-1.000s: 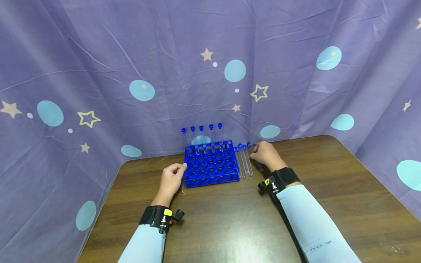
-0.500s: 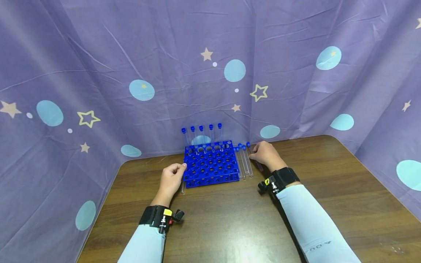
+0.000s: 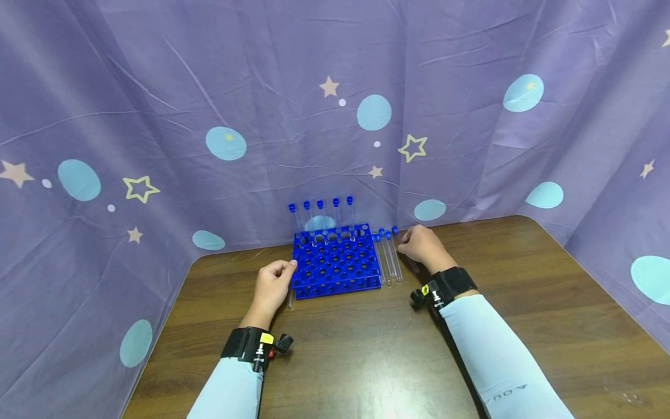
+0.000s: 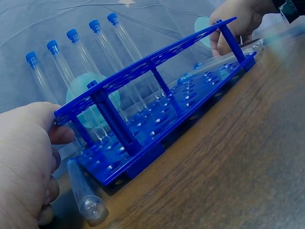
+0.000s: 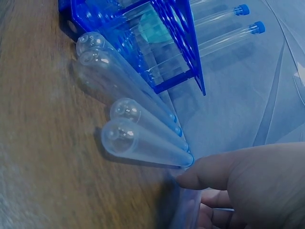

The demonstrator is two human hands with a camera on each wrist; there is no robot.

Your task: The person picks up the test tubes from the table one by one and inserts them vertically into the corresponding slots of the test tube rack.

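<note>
A blue test tube rack (image 3: 337, 262) stands on the table with several blue-capped test tubes (image 3: 336, 202) upright along its back row. At the rack's left edge, my left hand (image 3: 272, 285) grips the top plate, thumb above and a finger below in the left wrist view. One test tube (image 4: 87, 195) lies beside that hand. My right hand (image 3: 423, 247) pinches a lying test tube (image 5: 187, 210) between thumb and fingers, its cap (image 3: 395, 230) pointing toward the curtain. Between this hand and the rack lie several more capped test tubes (image 5: 147, 143).
A brown wooden table (image 3: 340, 361) runs under everything. Directly behind the rack hangs a purple curtain (image 3: 293, 87) with stars and teal spots. Each wrist wears a black strap (image 3: 455, 284) with a small camera.
</note>
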